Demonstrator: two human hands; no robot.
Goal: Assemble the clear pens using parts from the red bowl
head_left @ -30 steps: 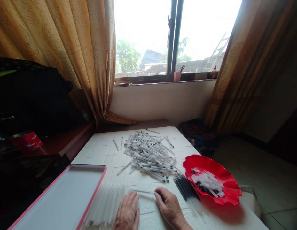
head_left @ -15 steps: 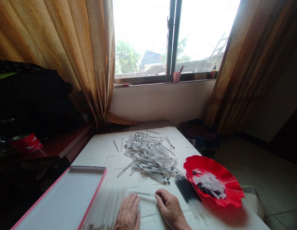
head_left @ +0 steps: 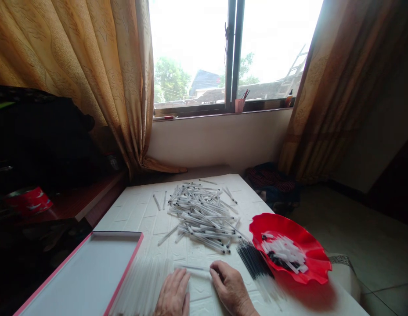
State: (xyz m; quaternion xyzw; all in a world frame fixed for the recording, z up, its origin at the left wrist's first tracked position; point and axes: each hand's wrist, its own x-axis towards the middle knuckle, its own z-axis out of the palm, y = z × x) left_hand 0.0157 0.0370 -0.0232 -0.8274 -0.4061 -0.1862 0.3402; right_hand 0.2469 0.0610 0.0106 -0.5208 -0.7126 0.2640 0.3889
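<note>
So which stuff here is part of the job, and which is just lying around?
Part of the job:
left hand
right hand
thin clear tube
heap of clear tubes
bundle of black-tipped tubes
red plate
pink-edged tray

Just lying around:
red tin
pink cup
dark bag

The left hand (head_left: 172, 293) rests flat, palm down; the right hand (head_left: 229, 287) curves inward, both at the table's (head_left: 141, 215) near edge.
</note>
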